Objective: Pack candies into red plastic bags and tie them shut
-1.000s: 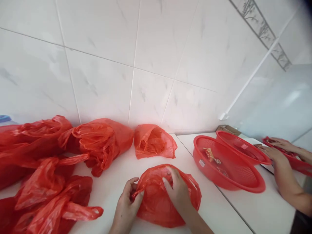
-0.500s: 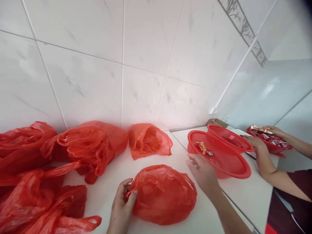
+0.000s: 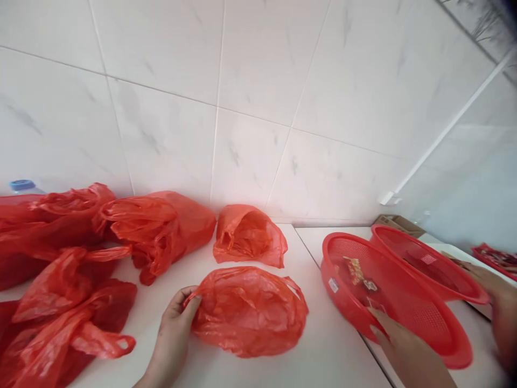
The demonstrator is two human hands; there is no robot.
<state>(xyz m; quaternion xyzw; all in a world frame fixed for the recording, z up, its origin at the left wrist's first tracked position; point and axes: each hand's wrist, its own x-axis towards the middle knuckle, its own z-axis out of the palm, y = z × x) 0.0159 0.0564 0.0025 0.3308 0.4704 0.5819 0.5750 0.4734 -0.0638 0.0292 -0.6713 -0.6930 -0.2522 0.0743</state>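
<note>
A red plastic bag (image 3: 250,312) lies with its mouth spread wide in front of me. My left hand (image 3: 175,323) pinches its left edge between thumb and fingers. At the right, my right hand (image 3: 404,345) is on the near rim of a red perforated plastic basket (image 3: 420,310), fingertips inside and thumb outside. In that basket lie a gold-wrapped packet (image 3: 354,270) and a small dark-wrapped piece (image 3: 369,285). A smaller crumpled red bag (image 3: 250,234), also with its mouth spread, sits behind the first bag.
Several filled red bags (image 3: 169,231) crowd the left, with a blue-capped bottle (image 3: 23,186) behind them. A second red basket (image 3: 428,258) stands beyond the near one, with a co-worker's hand (image 3: 480,275) at its rim. Behind are a cardboard box (image 3: 399,223) and tiled wall.
My right hand has moved from beside the basket onto its near rim. The near basket appears larger and closer. My left hand keeps its pinch on the bag. The view has shifted.
</note>
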